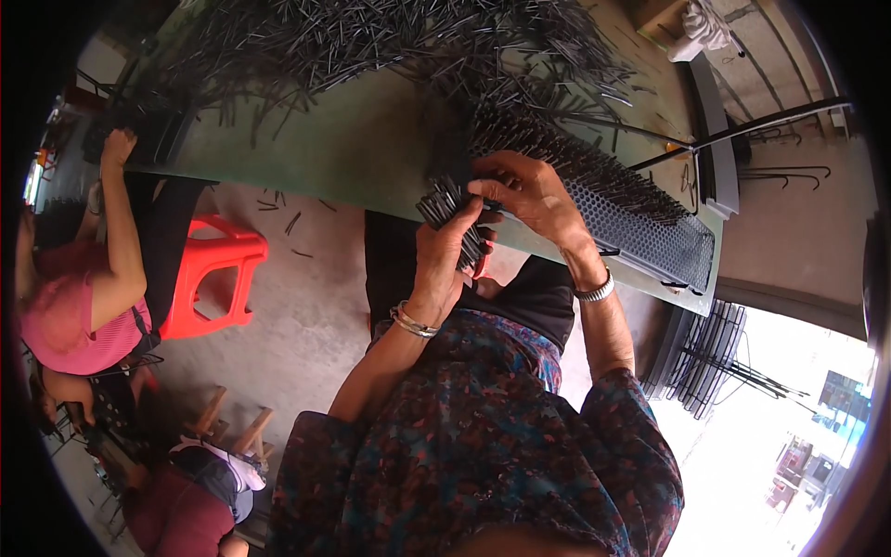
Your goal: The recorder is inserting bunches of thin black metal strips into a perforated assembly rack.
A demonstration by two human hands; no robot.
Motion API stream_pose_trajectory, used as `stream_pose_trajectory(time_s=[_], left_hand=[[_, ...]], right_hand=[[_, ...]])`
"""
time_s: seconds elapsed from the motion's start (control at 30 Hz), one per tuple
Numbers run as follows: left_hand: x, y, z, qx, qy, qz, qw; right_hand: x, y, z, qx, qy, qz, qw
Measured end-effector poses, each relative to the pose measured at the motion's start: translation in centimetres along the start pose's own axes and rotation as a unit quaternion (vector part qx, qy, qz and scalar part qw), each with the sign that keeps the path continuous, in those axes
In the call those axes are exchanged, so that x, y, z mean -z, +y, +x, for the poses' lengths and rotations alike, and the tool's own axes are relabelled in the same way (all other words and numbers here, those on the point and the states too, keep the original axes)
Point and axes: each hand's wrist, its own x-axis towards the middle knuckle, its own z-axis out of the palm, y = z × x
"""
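Observation:
My left hand (443, 249) is wrapped round a bundle of short thin black rods (444, 202), held just off the table's near edge. Close against that bundle, my right hand (540, 202) has its thumb and fingers pinched together. What lies between those fingertips is too small and dark to make out. Beyond and to the right of my right hand lies a long grey tray with a honeycomb of holes (673, 252). Many black rods (575, 153) stand upright in its far and left part; bare holes show along its near side.
A large heap of loose black rods (353, 42) covers the far part of the green table (325, 148). A red plastic stool (218, 269) stands on the floor to the left. Nearby, a person in pink (88, 311) sits at the table, and another in maroon (181, 506) is lower left.

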Motion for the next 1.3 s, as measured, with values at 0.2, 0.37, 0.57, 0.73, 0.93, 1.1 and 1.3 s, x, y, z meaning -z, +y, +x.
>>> stream_pose_trajectory(time_s=[0.2,0.37,0.57,0.73,0.93,1.1,1.3], left_hand=[[-0.5,-0.1,-0.1,0.000,-0.018,0.017,1.000],[-0.2,-0.3,0.2,0.015,-0.011,0.035,0.999],[-0.1,-0.1,0.4,0.027,-0.020,0.056,0.998],[0.1,-0.3,0.4,0.017,-0.036,0.060,0.997],[-0.1,0.1,0.1,0.027,-0.014,0.068,0.997],[-0.1,0.2,0.1,0.023,-0.028,0.075,0.997],[-0.3,-0.1,0.0,0.022,-0.033,0.057,0.998]], right_hand=[[1.1,0.4,-0.3,-0.092,-0.053,0.127,0.986],[1.2,1.2,-0.4,-0.078,-0.058,0.124,0.988],[1.4,1.4,-0.6,-0.056,-0.051,0.146,0.986],[1.4,1.2,-0.6,-0.098,-0.056,0.198,0.974],[2.0,0.6,-0.5,-0.097,-0.093,0.151,0.979],[2.1,1.2,-0.1,-0.094,-0.095,0.146,0.980],[2.4,0.7,0.0,-0.090,-0.093,0.119,0.984]])
